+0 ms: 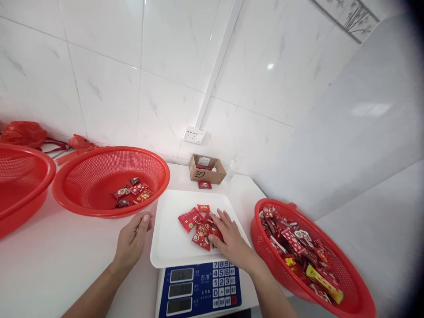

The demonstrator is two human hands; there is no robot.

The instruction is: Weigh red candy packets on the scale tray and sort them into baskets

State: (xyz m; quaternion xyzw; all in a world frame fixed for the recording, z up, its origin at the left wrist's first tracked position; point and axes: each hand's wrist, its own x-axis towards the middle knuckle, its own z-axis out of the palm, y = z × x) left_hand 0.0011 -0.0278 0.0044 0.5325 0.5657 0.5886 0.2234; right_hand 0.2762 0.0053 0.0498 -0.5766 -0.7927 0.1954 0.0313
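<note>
A white tray (172,247) sits on a blue electronic scale (198,289). On the tray lies a small pile of red wrapped candies (197,225). My right hand (228,236) rests on the tray with its fingers spread over the right side of that pile. My left hand (132,238) hovers by the tray's left edge, fingers loosely curled, with nothing in it. A red basket (351,282) full of mixed red candies stands to the right of the scale. Another red basket (99,176) at the left holds a few candies (132,192).
A third red basket (20,185) is cut off at the far left. A small cardboard box (207,170) and one loose red packet (204,185) lie behind the tray. A wall socket (194,135) and red plastic bags (23,132) sit against the tiled wall.
</note>
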